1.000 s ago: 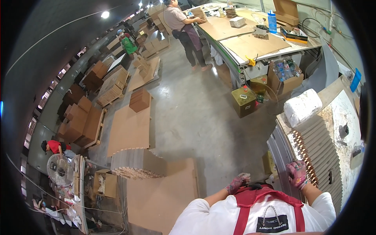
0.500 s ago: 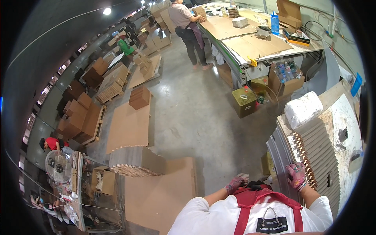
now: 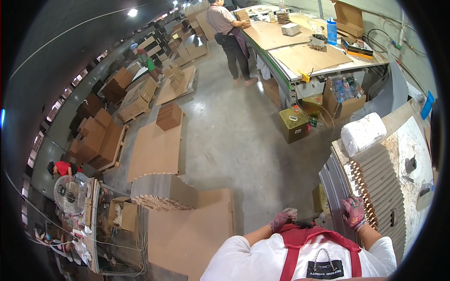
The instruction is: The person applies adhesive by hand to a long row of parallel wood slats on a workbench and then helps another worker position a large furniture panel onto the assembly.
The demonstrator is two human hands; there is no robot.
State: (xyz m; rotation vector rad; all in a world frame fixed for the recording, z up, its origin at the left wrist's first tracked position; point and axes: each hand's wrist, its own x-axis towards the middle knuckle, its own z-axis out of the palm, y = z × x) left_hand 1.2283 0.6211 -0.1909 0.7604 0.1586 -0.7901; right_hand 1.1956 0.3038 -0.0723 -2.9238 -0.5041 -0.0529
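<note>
Both my hands wear pink patterned gloves. My left hand is in front of my waist, its fingers curled; whatever is in them, if anything, does not show. My right hand also has bent fingers and lies at the workbench edge, between long grey ridged strips and a row of copper-coloured tube ends. What it grips, if anything, is hidden. Right of these tube ends lie grey ridged panels on the bench. A white wrapped bundle rests at their far end.
On the left, a stack of grey panels with copper-coloured ends stands by flat cardboard. A yellow-green metal can stands on the floor below a long table. A co-worker holds cardboard there. A fan stands far left.
My hands have barely moved. The view has shifted slightly. The distant person in green has changed posture, and the co-worker at the long table has shifted a little.
</note>
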